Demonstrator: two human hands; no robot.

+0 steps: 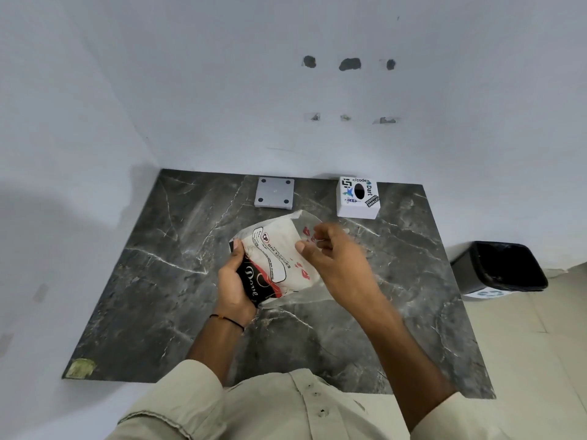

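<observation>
A person stands at a dark marble bench (152,281) set in a corner of white walls. Both hands hold a tissue pack (279,249) just above the middle of the bench, tilted, with its printed side facing up.

The left hand (235,281) has a firm grip on the lower left end of the pack. Its fingers wrap round the black and red part of the wrapper, and the thumb lies along the left edge. A thin dark band (227,320) sits on that wrist.

The right hand (333,258) is at the pack's upper right side. Its thumb touches the white wrapper and its fingers curl over the loose clear plastic there. That part is blurred, so I cannot tell whether this grip has closed on the plastic.

At the back of the bench, against the wall, lie a grey square plate (274,192) and a white box (357,200) covered with stickers, well apart from each other. A black bin (498,265) stands on the floor to the right of the bench.
</observation>
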